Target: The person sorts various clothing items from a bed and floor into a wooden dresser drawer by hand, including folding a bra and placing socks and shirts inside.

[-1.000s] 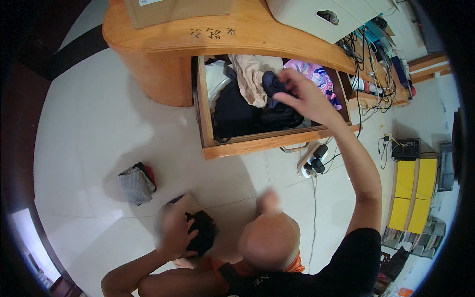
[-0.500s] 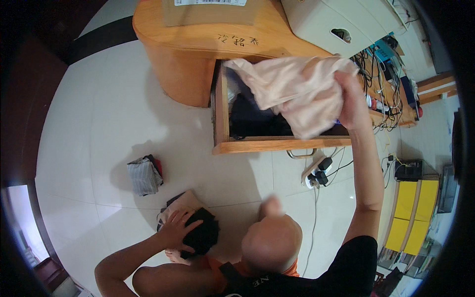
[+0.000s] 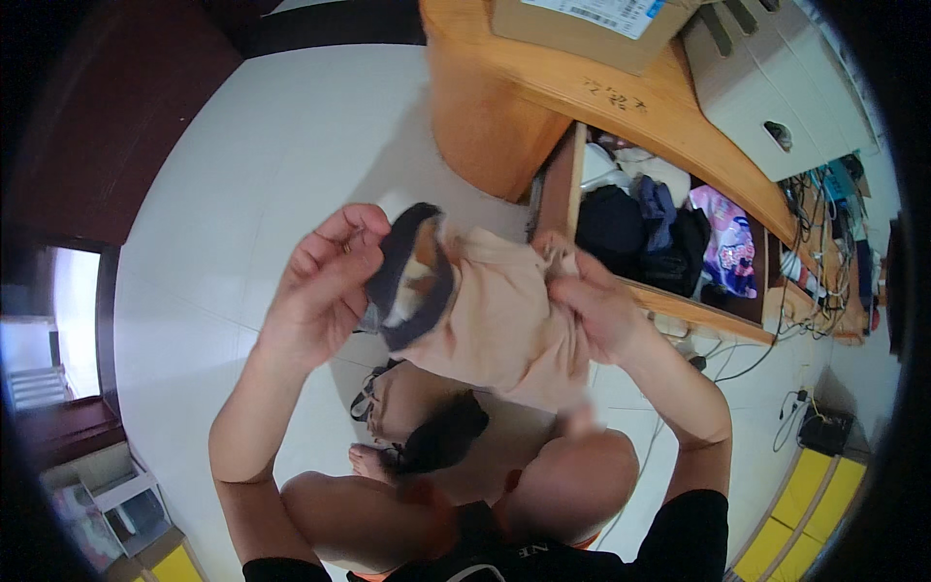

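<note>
A pair of beige underpants (image 3: 504, 310) with a dark grey waistband is stretched between my two hands above my knees. My left hand (image 3: 325, 276) is closed on the waistband, which gapes into a loop and shows the inside. At the other side, my right hand (image 3: 603, 306) pinches the bunched beige cloth. Below them on the floor, beside my foot, lies a beige piece of clothing (image 3: 396, 390) with a black one (image 3: 446, 429) over it. The open drawer (image 3: 669, 303) beyond my right hand holds black clothes (image 3: 609, 221), a dark blue piece (image 3: 658, 202) and a shiny purple patterned cloth (image 3: 722, 238).
The wooden desk (image 3: 553, 73) carries a cardboard box (image 3: 572, 34) and a cream-coloured case (image 3: 766, 87). Tangled cables (image 3: 810, 209) lie at its right end, and cords run across the floor there. Yellow drawers (image 3: 810, 500) stand at the lower right.
The beige cloth has come from above the drawer to in front of me. My left hand has left the clothes on the floor and grasped the waistband. The view has shifted left.
</note>
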The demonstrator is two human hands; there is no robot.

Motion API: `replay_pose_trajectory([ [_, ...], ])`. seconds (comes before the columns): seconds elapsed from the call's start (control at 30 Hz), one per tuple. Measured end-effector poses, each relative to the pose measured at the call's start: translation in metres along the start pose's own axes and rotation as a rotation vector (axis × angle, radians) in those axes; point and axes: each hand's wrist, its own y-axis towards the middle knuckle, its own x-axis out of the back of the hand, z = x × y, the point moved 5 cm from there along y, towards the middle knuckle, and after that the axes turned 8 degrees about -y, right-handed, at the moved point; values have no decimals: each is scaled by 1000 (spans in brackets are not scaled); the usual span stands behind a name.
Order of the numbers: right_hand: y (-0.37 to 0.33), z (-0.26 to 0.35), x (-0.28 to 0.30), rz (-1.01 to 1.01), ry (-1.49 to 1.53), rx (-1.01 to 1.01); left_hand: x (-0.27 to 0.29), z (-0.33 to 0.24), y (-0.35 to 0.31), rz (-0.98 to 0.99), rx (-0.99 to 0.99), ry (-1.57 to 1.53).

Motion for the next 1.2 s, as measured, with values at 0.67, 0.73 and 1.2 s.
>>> replay_pose_trajectory([
  [0.67, 26, 80, -47, -134, -631, 447, 20, 37, 6, 410, 325, 1040],
  [0.73, 29, 84, -47, -148, -591, 432, 20, 44, -1, 435, 190, 973],
  [1.2, 36, 99, 17, -458, -1250, 509, 28, -27, -46, -52, -509, 1271],
])
